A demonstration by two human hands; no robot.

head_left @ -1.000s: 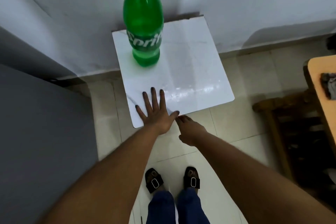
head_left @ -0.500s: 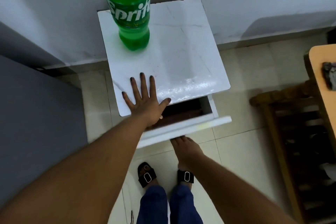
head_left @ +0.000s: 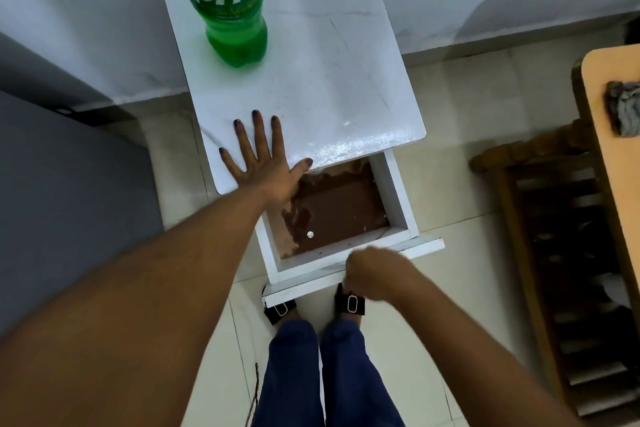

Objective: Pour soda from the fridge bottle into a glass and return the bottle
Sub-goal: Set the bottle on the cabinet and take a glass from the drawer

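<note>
A green plastic soda bottle (head_left: pixel 230 7) stands upright on the back left part of a small white table (head_left: pixel 332 80), close to the wall. Its top is cut off by the frame, so the cap cannot be seen. White lettering on its green label reads "Sprite", with the first letter partly out of view.

In front of the bottle, the person's left hand (head_left: pixel 265 163) lies flat on the table top near its front edge, fingers (head_left: pixel 257 130) spread wide, holding nothing, apparently bracing the table. Below that edge a white drawer (head_left: pixel 398 198) is pulled out toward the person. Its brown bottom is bare apart from one small round silvery thing (head_left: pixel 310 235), perhaps a screw head. No glass is visible in it.

The right hand (head_left: pixel 372 274) is at the drawer's front panel, curled closed and blurred; whether it grips a handle cannot be told.

Judging by the task, this looks like a hunt for a glass. Doing it well means pulling the drawer straight and gently while the left hand steadies the top, so the tall bottle behind does not rock or topple.

Below the drawer are the person's black sandals (head_left: pixel 350 302) on a pale tiled floor (head_left: pixel 450 288).
</note>
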